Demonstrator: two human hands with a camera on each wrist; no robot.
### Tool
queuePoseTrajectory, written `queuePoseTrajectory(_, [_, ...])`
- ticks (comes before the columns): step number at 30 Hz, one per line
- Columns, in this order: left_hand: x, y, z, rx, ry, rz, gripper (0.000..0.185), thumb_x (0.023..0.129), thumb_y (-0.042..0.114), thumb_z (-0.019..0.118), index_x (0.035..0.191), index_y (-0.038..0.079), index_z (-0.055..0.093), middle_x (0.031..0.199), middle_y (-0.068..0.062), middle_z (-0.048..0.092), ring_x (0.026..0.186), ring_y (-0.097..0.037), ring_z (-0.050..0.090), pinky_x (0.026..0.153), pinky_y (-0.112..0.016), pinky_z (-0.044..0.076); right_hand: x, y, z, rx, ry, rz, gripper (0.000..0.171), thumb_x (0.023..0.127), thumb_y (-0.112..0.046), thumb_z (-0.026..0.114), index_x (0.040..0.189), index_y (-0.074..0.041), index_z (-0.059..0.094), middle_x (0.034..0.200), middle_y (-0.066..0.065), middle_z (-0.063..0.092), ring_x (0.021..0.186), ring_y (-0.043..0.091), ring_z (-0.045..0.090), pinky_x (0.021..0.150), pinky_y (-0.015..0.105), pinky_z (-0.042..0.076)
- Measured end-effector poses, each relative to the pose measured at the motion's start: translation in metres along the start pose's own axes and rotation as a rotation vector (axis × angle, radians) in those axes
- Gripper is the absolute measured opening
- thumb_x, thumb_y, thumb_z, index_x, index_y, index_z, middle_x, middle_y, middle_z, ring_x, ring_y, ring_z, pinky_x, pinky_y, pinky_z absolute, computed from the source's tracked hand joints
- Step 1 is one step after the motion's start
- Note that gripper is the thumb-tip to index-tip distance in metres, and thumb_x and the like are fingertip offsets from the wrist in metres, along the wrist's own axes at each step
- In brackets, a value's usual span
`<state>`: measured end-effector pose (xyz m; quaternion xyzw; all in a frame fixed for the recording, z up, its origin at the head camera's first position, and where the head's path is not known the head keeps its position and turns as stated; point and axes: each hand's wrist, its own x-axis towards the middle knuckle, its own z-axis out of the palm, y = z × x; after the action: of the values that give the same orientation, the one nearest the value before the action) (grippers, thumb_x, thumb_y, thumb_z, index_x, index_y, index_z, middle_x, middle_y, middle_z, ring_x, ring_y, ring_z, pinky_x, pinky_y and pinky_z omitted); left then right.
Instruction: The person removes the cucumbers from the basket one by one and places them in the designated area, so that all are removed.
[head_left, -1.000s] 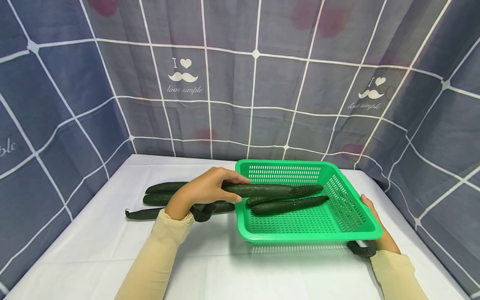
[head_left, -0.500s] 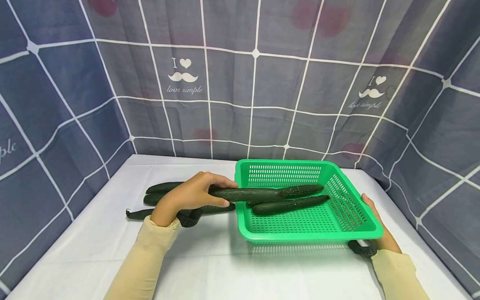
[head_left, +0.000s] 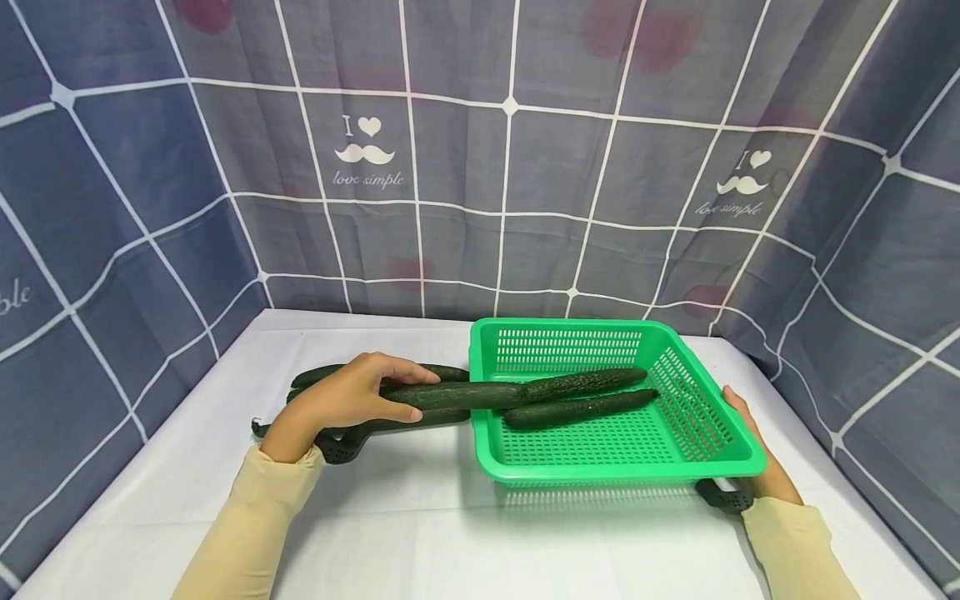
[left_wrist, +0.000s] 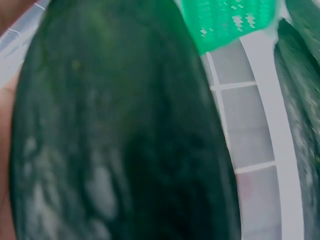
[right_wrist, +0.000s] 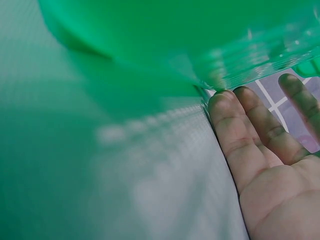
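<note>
My left hand (head_left: 348, 400) grips a dark green cucumber (head_left: 457, 395), thumb on the near side and fingers on the far side; its free end overlaps the left rim of the green plastic basket (head_left: 615, 477). In the left wrist view this cucumber (left_wrist: 120, 125) fills most of the picture. Two more cucumbers lie in the basket, a bumpy one (head_left: 588, 383) behind and another (head_left: 581, 410) in front. My right hand (head_left: 772, 479) is at the basket's right side; in the right wrist view its fingers (right_wrist: 235, 130) are extended, tips right at the green wall.
Under and behind my left hand, several cucumbers lie on the white tablecloth (head_left: 420, 533), one (head_left: 442, 372) at the back and one (head_left: 431, 419) nearer me. A grey-blue checked curtain (head_left: 465, 167) encloses the table at the back and both sides.
My left hand has moved left with the cucumber, drawing it from over the basket to over the cucumbers on the table. The right hand and basket have stayed nearly still.
</note>
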<state>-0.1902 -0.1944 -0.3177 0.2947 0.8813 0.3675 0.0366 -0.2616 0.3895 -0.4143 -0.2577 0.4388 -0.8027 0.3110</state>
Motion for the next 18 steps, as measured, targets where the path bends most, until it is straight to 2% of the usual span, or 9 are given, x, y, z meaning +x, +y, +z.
queuePoseTrajectory(6, [-0.016,-0.014,-0.007,0.015,0.014,-0.039,0.046,0.093,0.020,0.087,0.135,0.005,0.075,0.130,-0.008,0.076,0.126,-0.034,0.068,0.108,-0.056,0.052,0.001,0.000,0.003,-0.085,0.049,-0.019,0.080,0.115,-0.043,0.004,0.130,-0.018,0.078,0.120,0.003,0.079,0.105,0.017,0.078,0.091,0.027,0.062])
queuePoseTrajectory(11, [-0.028,-0.023,-0.014,0.013,0.026,-0.072,0.047,0.093,0.023,0.087,0.135,0.005,0.075,0.131,-0.009,0.075,0.126,-0.036,0.067,0.108,-0.058,0.051,0.001,0.001,0.004,-0.075,0.046,-0.016,0.078,0.115,-0.043,0.006,0.131,-0.018,0.078,0.120,0.002,0.079,0.106,0.015,0.077,0.093,0.026,0.062])
queuePoseTrajectory(18, [-0.039,-0.034,-0.022,0.001,0.037,-0.077,0.048,0.093,0.022,0.088,0.134,0.004,0.075,0.133,-0.010,0.075,0.125,-0.036,0.068,0.107,-0.056,0.052,0.001,0.001,0.002,-0.088,0.072,-0.030,0.072,0.116,-0.043,0.012,0.128,-0.018,0.079,0.118,0.001,0.079,0.104,0.014,0.078,0.090,0.024,0.062])
